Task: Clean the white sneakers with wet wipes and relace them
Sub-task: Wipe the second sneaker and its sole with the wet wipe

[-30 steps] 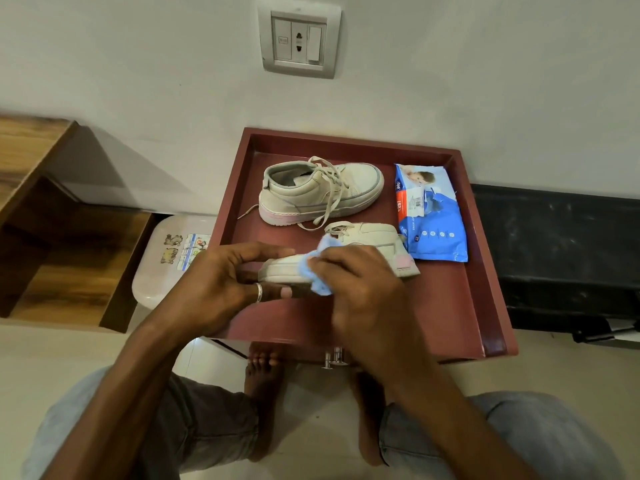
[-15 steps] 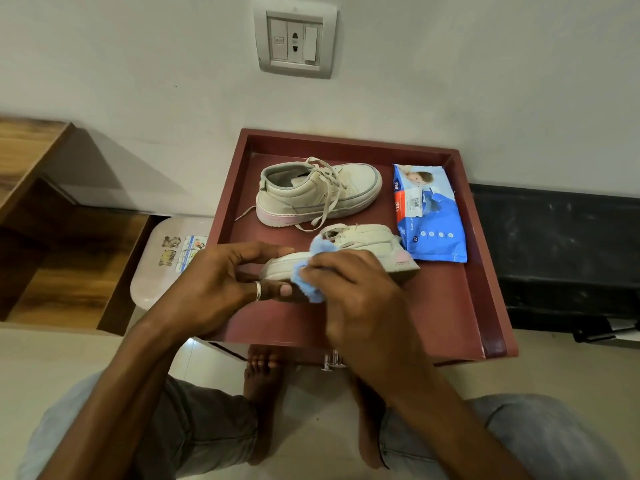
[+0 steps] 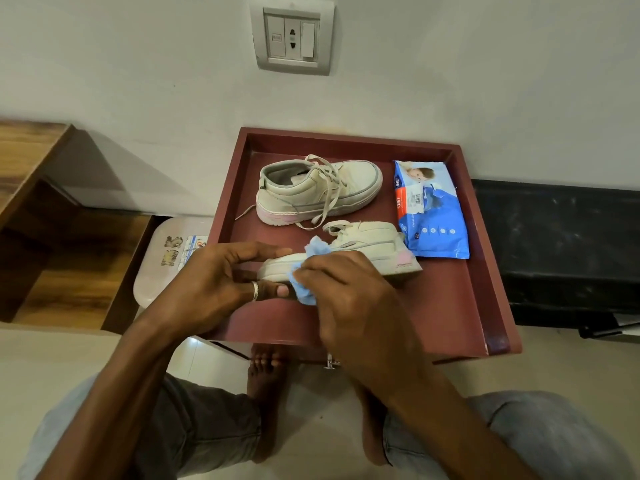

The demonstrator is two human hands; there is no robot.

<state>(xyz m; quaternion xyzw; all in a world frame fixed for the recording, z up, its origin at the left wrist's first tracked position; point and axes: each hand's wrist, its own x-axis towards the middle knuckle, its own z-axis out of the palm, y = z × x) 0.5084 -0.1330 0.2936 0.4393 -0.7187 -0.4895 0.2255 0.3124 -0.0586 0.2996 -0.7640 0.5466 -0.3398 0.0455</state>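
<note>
Two white sneakers with pink heels lie on a dark red tray [image 3: 478, 306]. The far sneaker [image 3: 318, 192] stands upright with loose laces. The near sneaker [image 3: 374, 247] points its toe to the left. My left hand [image 3: 214, 285] grips that toe between thumb and fingers. My right hand [image 3: 349, 299] holds a crumpled blue wet wipe [image 3: 304, 289] and presses it against the near sneaker's side and sole edge. A blue pack of wet wipes [image 3: 433, 216] lies at the tray's right side.
The tray sits against a white wall with a switch plate [image 3: 292, 38]. A white stool [image 3: 156, 261] stands to the left, wooden shelving [image 3: 52, 237] beyond it. A black surface [image 3: 561, 244] lies to the right. My bare feet [image 3: 266, 386] show below the tray.
My right hand has slid the blue wipe leftward and down along the near sneaker's side, toward the toe. My left hand keeps its grip on the toe.
</note>
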